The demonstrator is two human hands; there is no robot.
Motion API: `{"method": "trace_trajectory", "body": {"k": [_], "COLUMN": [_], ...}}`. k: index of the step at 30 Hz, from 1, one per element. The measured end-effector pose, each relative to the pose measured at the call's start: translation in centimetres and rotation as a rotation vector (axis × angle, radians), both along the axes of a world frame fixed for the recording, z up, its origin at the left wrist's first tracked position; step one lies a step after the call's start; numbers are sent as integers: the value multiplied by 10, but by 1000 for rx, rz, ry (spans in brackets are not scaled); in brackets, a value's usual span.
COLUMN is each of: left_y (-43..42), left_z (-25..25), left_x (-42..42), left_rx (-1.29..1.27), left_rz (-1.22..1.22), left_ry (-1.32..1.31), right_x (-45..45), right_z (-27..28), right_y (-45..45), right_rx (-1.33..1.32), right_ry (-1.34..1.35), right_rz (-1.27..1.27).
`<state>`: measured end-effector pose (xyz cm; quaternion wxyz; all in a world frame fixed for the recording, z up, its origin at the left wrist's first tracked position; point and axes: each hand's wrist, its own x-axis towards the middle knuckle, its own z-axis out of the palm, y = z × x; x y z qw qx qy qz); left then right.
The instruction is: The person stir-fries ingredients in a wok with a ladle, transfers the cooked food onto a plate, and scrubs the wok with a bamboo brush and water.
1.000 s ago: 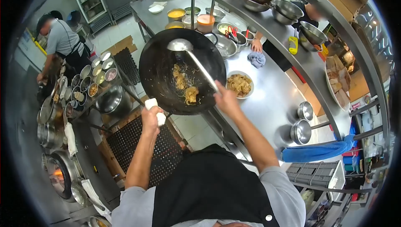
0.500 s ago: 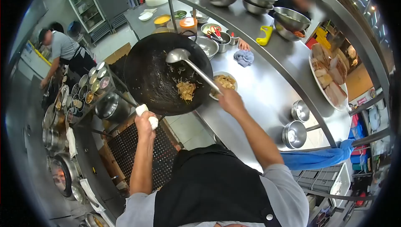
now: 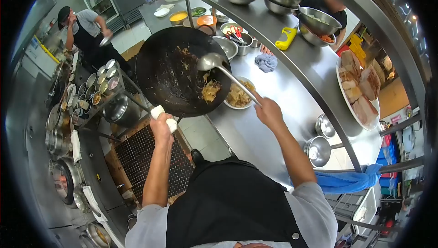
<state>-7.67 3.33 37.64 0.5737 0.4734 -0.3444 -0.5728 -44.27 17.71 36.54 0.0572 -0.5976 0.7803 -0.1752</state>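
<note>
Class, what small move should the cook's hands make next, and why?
Probably, the right hand should draw the ladle through the food clump toward the white dish: the clump lies inside the wok, near the rim facing the dish, which already holds similar-looking food.

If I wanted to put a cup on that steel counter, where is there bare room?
On the steel counter, between the plate, the crumpled cloth and the metal bowls, though the right forearm crosses above it. It's crowded beyond the wok, with tubs and red-handled tools.
</note>
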Motion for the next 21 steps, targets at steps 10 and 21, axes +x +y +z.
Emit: {"method": "trace_trajectory", "body": {"k": [10,21], "left_y": [-14,-16], "left_z": [-8,-19], "left_x": [-36,-61], "left_rx": [-41,-118], "left_rz": [68,107], "left_ry": [58,76], "right_x": [20,-7], "right_z": [-74,-29], "right_y": [66,143], "right_rx": [-36,27], "right_ry": [-48,71], "right_rz": [-82,-220]}}
